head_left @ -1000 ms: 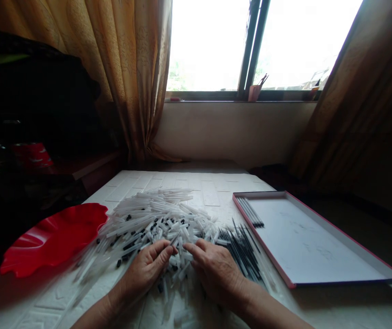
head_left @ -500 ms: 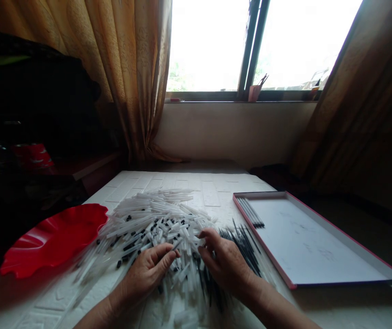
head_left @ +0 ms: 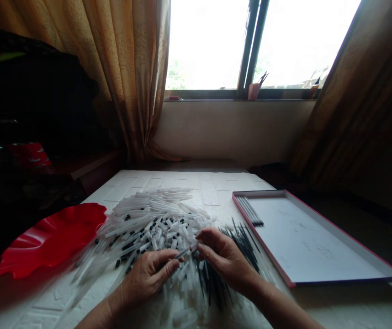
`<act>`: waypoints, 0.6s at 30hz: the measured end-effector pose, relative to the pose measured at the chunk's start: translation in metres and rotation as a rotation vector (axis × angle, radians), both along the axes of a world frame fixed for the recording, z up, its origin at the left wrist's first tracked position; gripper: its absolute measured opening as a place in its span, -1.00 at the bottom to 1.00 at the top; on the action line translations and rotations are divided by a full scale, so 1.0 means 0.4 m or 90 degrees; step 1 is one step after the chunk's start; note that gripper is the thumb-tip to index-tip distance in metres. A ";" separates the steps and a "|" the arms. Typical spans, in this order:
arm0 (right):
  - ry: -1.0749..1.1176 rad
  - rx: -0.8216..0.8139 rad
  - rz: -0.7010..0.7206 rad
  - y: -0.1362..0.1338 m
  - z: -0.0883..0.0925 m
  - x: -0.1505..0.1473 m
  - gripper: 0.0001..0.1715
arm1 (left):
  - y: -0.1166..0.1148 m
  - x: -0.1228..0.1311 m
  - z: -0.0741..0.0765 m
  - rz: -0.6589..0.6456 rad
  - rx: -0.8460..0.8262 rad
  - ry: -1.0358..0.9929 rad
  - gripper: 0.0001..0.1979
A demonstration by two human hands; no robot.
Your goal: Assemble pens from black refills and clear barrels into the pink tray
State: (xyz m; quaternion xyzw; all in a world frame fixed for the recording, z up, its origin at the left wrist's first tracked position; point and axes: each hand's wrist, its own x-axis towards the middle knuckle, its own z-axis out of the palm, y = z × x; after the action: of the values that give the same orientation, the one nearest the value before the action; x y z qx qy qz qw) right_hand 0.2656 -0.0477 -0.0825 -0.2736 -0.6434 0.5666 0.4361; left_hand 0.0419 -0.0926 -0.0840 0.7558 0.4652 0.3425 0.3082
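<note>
My left hand (head_left: 150, 274) pinches a slim pen (head_left: 185, 252) between thumb and fingers, its tip pointing right. Opposite it, my right hand (head_left: 228, 260) has thumb and forefinger closed on a small clear pen cap (head_left: 194, 246) at the pen's end; whether the two are joined I cannot tell. Beneath and beyond both hands spreads a pile of clear pen barrels (head_left: 148, 201) and short translucent caps (head_left: 163, 230), mixed with small black plugs (head_left: 118, 263). Thin black refills (head_left: 246, 244) lie beside my right hand, some partly covered by it.
A red wavy-edged dish (head_left: 52, 237) sits on the left of the white brick-patterned table (head_left: 211, 196). On the right lies a shallow pink-edged box lid (head_left: 319, 242) with several finished-looking pens (head_left: 251, 212) along its left side. Curtains (head_left: 141, 68) and a window are behind.
My right hand has moved slightly left, bringing its fingertips together with the pen's end. The pen in my left hand now reaches across to the right fingers.
</note>
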 end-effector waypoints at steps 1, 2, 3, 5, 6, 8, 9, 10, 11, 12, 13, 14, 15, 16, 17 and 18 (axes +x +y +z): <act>-0.001 0.006 -0.002 0.000 -0.002 -0.001 -0.68 | 0.000 0.000 0.001 -0.004 0.006 0.008 -0.62; -0.002 0.013 -0.003 0.001 -0.004 -0.002 -0.69 | -0.001 0.000 0.002 -0.008 0.013 0.016 -0.62; -0.004 0.020 -0.005 0.002 -0.006 -0.003 -0.71 | -0.001 0.000 0.003 -0.011 0.019 0.024 -0.62; -0.014 0.035 -0.012 0.003 -0.008 -0.003 -0.76 | -0.001 0.001 0.005 -0.018 0.034 0.040 -0.62; -0.026 0.048 -0.019 0.002 -0.007 -0.003 -0.78 | -0.001 0.001 0.007 -0.021 0.042 0.049 -0.63; -0.068 0.090 -0.032 -0.002 -0.001 -0.002 -0.84 | -0.002 0.002 0.009 -0.026 0.058 0.068 -0.64; -0.097 0.118 -0.036 -0.004 0.004 0.000 -0.87 | -0.003 0.003 0.010 -0.029 0.068 0.079 -0.66; -0.128 0.148 -0.039 -0.007 0.010 0.001 -0.90 | -0.004 0.003 0.010 -0.031 0.079 0.090 -0.67; -0.157 0.178 -0.042 -0.010 0.016 0.003 -0.92 | -0.005 0.004 0.009 -0.033 0.092 0.103 -0.68; -0.184 0.207 -0.044 -0.013 0.021 0.006 -0.93 | -0.006 0.004 0.006 -0.032 0.106 0.117 -0.70; -0.208 0.234 -0.047 -0.014 0.026 0.009 -0.93 | -0.007 0.003 0.003 -0.030 0.122 0.132 -0.70; -0.232 0.261 -0.050 -0.015 0.029 0.012 -0.91 | -0.007 0.002 -0.002 -0.026 0.140 0.150 -0.71; -0.256 0.285 -0.048 -0.015 0.031 0.015 -0.88 | -0.008 0.000 -0.007 -0.021 0.158 0.168 -0.71; -0.280 0.307 -0.043 -0.014 0.031 0.017 -0.84 | -0.009 -0.002 -0.012 -0.015 0.177 0.187 -0.70; -0.300 0.324 -0.039 -0.013 0.030 0.019 -0.80 | -0.010 -0.004 -0.018 -0.010 0.196 0.207 -0.69; -0.315 0.336 -0.034 -0.012 0.027 0.021 -0.77 | -0.011 -0.006 -0.022 -0.004 0.215 0.227 -0.67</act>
State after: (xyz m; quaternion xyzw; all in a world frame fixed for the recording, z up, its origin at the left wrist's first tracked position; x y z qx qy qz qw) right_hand 0.2739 -0.0527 -0.0716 -0.2971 -0.8463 0.2857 0.3375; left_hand 0.0394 -0.0969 -0.0928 0.8464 0.4462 0.2759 0.0914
